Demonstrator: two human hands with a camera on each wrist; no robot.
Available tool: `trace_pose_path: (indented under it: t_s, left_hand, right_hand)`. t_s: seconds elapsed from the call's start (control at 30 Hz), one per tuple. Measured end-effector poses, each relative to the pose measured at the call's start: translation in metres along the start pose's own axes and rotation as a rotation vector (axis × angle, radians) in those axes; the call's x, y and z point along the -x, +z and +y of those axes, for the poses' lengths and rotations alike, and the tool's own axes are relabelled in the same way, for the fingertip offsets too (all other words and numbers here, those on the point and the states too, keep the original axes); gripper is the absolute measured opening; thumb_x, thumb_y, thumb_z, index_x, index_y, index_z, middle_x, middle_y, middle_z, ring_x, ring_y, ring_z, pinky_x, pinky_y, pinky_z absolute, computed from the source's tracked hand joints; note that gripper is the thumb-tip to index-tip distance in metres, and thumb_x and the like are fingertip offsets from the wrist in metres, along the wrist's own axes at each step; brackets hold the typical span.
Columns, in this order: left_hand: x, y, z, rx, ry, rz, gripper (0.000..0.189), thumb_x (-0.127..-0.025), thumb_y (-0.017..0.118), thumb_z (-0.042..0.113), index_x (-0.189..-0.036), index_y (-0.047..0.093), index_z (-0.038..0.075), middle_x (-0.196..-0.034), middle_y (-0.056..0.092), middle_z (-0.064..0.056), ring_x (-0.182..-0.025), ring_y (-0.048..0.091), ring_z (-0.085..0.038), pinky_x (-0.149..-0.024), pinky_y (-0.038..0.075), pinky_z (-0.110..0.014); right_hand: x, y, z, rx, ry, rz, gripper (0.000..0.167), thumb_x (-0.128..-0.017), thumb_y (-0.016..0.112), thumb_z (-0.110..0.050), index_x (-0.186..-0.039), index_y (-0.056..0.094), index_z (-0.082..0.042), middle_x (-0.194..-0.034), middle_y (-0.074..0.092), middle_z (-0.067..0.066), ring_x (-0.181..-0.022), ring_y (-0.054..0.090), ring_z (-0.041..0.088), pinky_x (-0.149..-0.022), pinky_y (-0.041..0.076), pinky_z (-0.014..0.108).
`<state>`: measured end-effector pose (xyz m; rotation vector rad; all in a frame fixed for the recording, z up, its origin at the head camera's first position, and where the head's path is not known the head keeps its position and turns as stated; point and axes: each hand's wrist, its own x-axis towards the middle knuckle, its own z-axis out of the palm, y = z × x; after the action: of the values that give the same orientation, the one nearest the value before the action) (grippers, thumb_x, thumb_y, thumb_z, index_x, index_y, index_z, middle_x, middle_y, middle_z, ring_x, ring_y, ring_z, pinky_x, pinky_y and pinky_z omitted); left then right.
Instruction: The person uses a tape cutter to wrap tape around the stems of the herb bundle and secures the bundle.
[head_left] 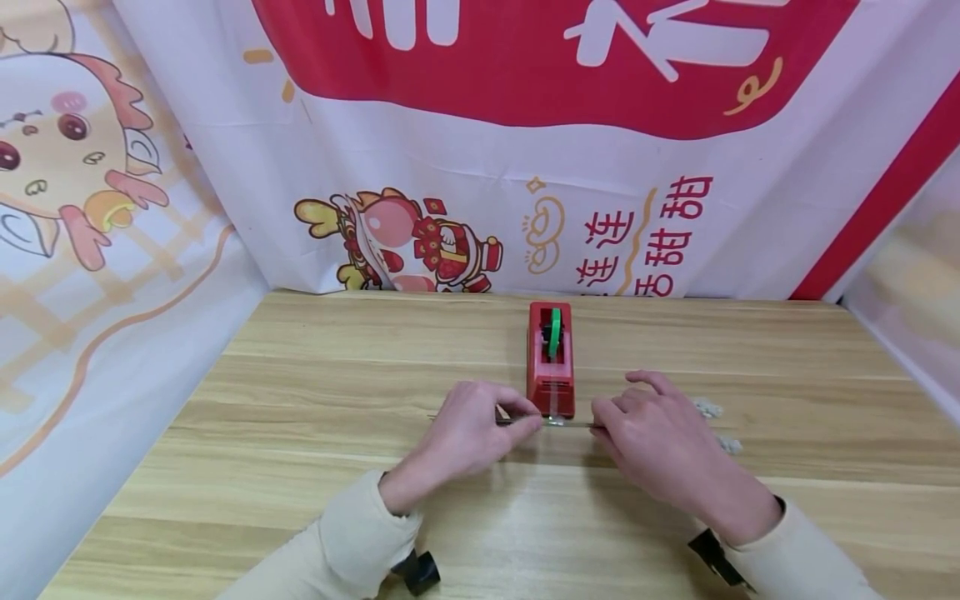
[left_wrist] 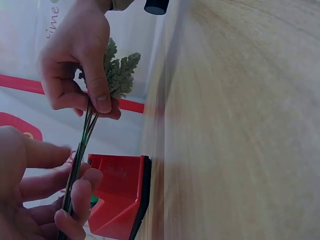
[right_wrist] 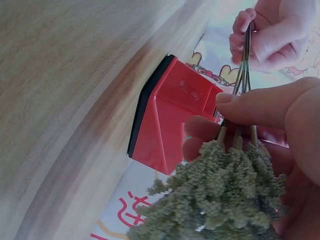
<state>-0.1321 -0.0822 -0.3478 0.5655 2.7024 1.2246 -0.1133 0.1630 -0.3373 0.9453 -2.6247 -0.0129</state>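
Note:
A thin bundle of dark stems spans between both hands, in front of the red tape dispenser. Grey-green, bumpy flower heads spread from its right end. My left hand holds the stems toward their bare end, fingers curled round them. Close to the flower heads, my right hand pinches the stems between thumb and fingers. A shiny bit of clear tape shows on the stems at the dispenser's front edge. In the left wrist view some flower heads are partly hidden behind the right hand.
A green ring sits upright inside the dispenser. The dispenser stands on a wood-grain table. Behind it hangs a white and red printed cloth, with more printed cloth along the left side. Both wrists wear dark straps.

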Motion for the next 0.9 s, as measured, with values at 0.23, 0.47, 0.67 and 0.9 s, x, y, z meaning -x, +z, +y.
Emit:
trace_pose_path:
  t_s: [0.23, 0.47, 0.67, 0.9]
  left_hand:
    - [-0.0022, -0.0011, -0.0009, -0.022, -0.012, -0.077, 0.025, -0.106, 0.065, 0.022, -0.092, 0.083, 0.012, -0.068, 0.070, 0.001, -0.054, 0.050, -0.009, -0.053, 0.038, -0.023]
    - [-0.0013, 0.0004, 0.0006, -0.008, -0.004, -0.023, 0.015, -0.102, 0.071, 0.020, -0.104, 0.085, 0.013, -0.082, 0.080, 0.002, -0.054, 0.052, -0.008, -0.054, 0.040, -0.023]
    - [0.0002, 0.0009, 0.0009, -0.017, -0.004, 0.015, 0.015, -0.102, 0.072, 0.020, -0.103, 0.085, 0.014, -0.084, 0.080, 0.004, -0.053, 0.050, -0.007, -0.057, 0.041, -0.024]
    - [0.0004, 0.0016, 0.0003, -0.016, -0.030, 0.038, 0.012, -0.099, 0.076, 0.020, -0.104, 0.085, 0.014, -0.097, 0.084, -0.001, -0.060, 0.054, -0.009, -0.061, 0.043, -0.025]
  right_hand:
    - [0.0020, -0.0003, -0.0007, 0.032, -0.006, 0.023, 0.026, -0.086, 0.090, -0.023, -0.085, 0.065, -0.017, -0.078, 0.077, 0.000, -0.077, 0.074, 0.020, -0.106, 0.054, 0.051]
    - [0.0027, -0.0032, -0.0019, 0.010, 0.048, -0.029, 0.021, -0.089, 0.088, -0.025, -0.094, 0.068, -0.019, -0.089, 0.080, 0.000, -0.090, 0.076, 0.022, -0.105, 0.053, 0.052]
    - [0.0042, -0.0052, -0.0004, 0.032, 0.018, -0.009, 0.032, -0.089, 0.088, -0.029, -0.116, 0.078, -0.015, -0.102, 0.081, 0.003, -0.099, 0.076, 0.023, -0.106, 0.053, 0.052]
    - [0.0054, -0.0080, 0.0009, 0.046, -0.018, -0.059, 0.028, -0.094, 0.081, -0.028, -0.117, 0.079, -0.012, -0.103, 0.077, 0.003, -0.104, 0.073, 0.024, -0.105, 0.053, 0.052]
